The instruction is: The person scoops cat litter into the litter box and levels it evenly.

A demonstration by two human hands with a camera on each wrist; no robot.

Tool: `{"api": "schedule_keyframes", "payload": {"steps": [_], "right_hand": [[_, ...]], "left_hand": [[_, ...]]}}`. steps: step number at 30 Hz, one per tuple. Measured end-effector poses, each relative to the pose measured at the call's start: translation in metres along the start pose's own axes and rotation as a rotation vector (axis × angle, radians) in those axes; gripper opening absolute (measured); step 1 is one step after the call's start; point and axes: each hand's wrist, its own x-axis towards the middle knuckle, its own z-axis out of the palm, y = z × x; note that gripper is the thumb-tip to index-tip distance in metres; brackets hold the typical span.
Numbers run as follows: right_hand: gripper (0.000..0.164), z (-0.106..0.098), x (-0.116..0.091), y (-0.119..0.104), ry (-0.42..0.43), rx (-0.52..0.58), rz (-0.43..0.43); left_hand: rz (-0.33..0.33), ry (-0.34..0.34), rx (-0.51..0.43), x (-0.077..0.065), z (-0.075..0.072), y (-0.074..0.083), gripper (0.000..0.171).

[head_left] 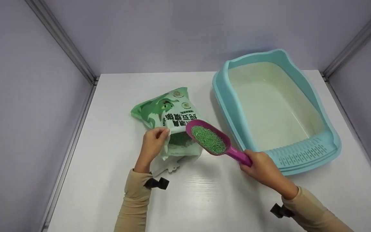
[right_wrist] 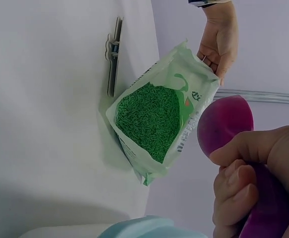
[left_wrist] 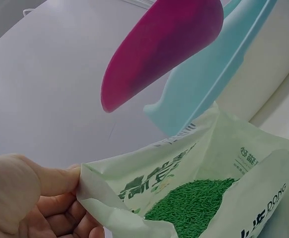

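one each: bag, scoop, tub

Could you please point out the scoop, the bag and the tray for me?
Scoop [left_wrist: 159, 54]: left wrist view, on the underside of its bowl.
Bag [head_left: 172, 112]: head view, on its printed face.
Tray [head_left: 267, 104]: head view, on its inner floor.

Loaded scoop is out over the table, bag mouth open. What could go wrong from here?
1. The right hand holds the scoop full of pellets; a tilt could spill some on the table.
2. The tray has a raised near side; the scoop might clip it.
3. The left hand pinches just the bag's edge; it could slip.
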Motion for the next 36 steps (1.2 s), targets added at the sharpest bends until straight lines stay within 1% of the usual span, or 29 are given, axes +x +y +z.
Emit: {"api": "schedule_keyframes", "payload": {"steps": [4, 8, 13, 17, 20, 24, 30, 36], "right_hand": [[0.014, -0.006, 0.001, 0.003, 0.024, -0.005, -0.003], [0.015, -0.013, 0.004, 0.006, 0.046, -0.007, -0.006], [0.014, -0.022, 0.006, 0.010, 0.081, 0.003, -0.004], [0.012, -0.029, 0.008, 0.016, 0.101, -0.007, 0.016], [0.008, -0.034, 0.009, 0.020, 0.098, -0.015, 0.042], [0.008, -0.041, 0.010, 0.025, 0.084, -0.016, 0.068], [0.008, -0.051, 0.010, 0.030, 0.090, -0.025, 0.075], [0.011, -0.057, 0.012, 0.034, 0.100, -0.038, 0.078]], "left_hand": [[-0.017, -0.002, -0.012, 0.000, 0.000, 0.001, 0.020], [-0.016, 0.005, -0.013, 0.000, 0.000, 0.000, 0.020], [0.006, -0.001, 0.010, -0.001, 0.001, -0.001, 0.022], [0.031, -0.001, 0.037, -0.002, 0.000, -0.001, 0.022], [0.033, 0.000, 0.040, -0.002, 0.000, -0.001, 0.022], [0.032, 0.002, 0.041, -0.001, 0.000, 0.000, 0.022], [0.024, 0.002, 0.032, 0.000, 0.001, -0.002, 0.022], [0.013, 0.001, 0.016, -0.001, 0.001, -0.002, 0.022]]}}
